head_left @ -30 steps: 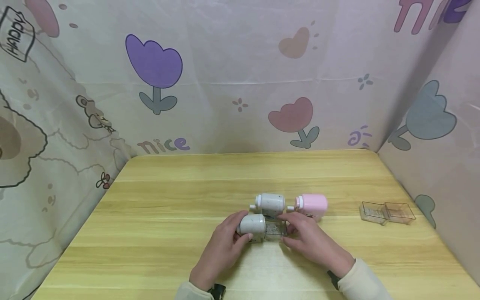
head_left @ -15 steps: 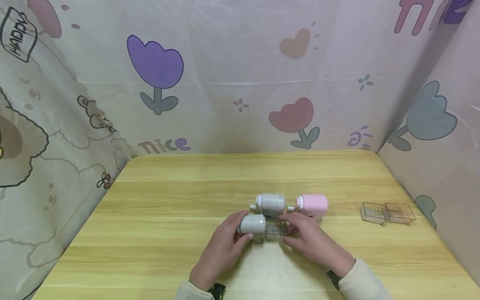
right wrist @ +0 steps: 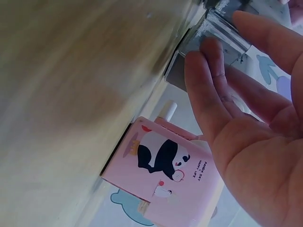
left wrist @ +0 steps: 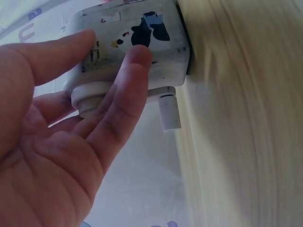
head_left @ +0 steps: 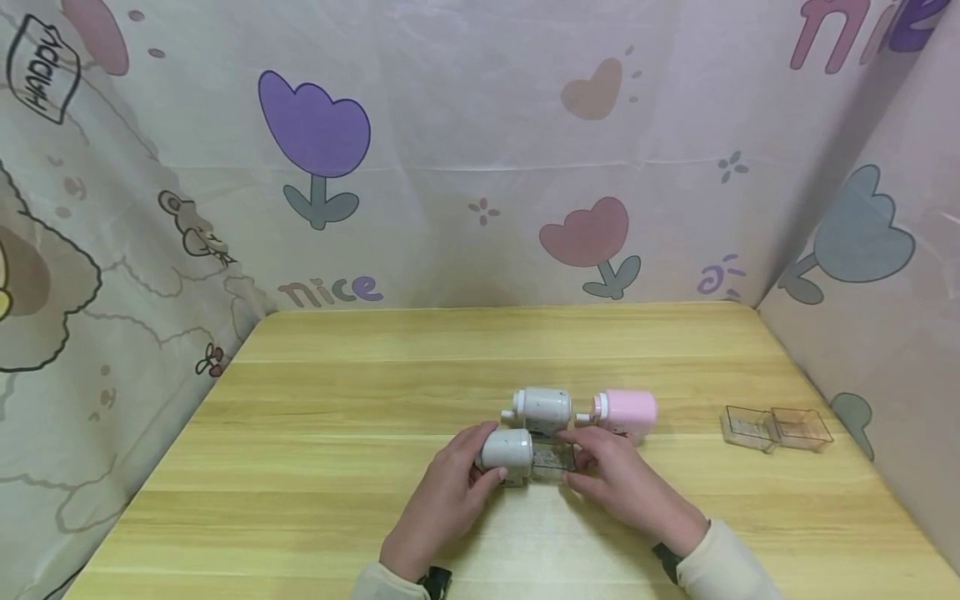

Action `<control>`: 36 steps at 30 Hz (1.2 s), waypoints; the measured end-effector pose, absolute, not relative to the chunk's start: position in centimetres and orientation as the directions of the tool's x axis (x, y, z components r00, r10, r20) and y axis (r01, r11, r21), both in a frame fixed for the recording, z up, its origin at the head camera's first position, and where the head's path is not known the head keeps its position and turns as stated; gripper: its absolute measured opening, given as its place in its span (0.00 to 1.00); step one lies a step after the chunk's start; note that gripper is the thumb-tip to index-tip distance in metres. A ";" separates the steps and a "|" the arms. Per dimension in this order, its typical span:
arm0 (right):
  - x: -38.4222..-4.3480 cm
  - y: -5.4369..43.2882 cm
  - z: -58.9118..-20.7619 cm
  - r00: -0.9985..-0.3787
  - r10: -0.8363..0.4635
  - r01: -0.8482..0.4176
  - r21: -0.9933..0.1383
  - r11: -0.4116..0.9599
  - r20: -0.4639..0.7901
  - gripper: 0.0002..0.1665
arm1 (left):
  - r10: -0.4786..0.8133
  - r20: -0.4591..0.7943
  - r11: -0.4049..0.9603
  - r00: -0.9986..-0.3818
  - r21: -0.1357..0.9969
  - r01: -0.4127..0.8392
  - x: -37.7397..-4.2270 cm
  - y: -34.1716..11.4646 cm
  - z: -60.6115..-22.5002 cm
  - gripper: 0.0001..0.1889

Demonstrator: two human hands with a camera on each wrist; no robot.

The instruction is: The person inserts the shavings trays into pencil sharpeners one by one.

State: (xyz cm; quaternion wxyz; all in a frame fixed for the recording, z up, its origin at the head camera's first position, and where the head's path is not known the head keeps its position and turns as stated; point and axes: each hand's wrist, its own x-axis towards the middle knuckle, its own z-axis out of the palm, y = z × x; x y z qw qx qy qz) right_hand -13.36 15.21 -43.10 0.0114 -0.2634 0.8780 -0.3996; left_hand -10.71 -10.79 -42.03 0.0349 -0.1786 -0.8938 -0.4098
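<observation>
In the head view my left hand (head_left: 442, 496) grips a white crank pencil sharpener (head_left: 507, 450) near the table's middle. Thumb and fingers curl around its body in the left wrist view, where a dark cartoon print (left wrist: 149, 30) and the crank knob (left wrist: 170, 112) show. My right hand (head_left: 630, 487) holds a clear shavings drawer (head_left: 553, 461) by its right end, directly beside that sharpener. The right wrist view shows my thumb and fingers around the drawer's clear walls (right wrist: 227, 33). A second white sharpener (head_left: 546, 407) stands just behind the drawer.
Right of the second white sharpener stands a pink sharpener (head_left: 630, 408), with a panda print (right wrist: 163, 153) facing the right wrist camera. Two more clear drawers (head_left: 748, 427) lie end to end near the wooden table's right edge. Patterned cloth (head_left: 442, 242) surrounds the back and sides.
</observation>
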 end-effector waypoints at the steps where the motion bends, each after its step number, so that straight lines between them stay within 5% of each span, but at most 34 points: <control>1: -13.4 15.2 -43.1 -0.861 -0.472 -0.451 -0.712 0.538 0.189 0.32 | 0.291 0.209 0.600 -0.933 0.720 0.349 -10.7 -10.8 -42.0 0.28; 15: -13.3 15.3 -43.2 -0.829 -0.509 -0.531 -0.610 0.589 0.231 0.30 | 0.292 0.208 0.606 -0.934 0.715 0.349 -10.7 -10.8 -42.0 0.28; 36: -13.3 15.5 -43.0 -0.845 -0.499 -0.479 -0.687 0.546 0.192 0.31 | 0.299 0.209 0.602 -0.931 0.716 0.354 -10.6 -10.8 -41.8 0.28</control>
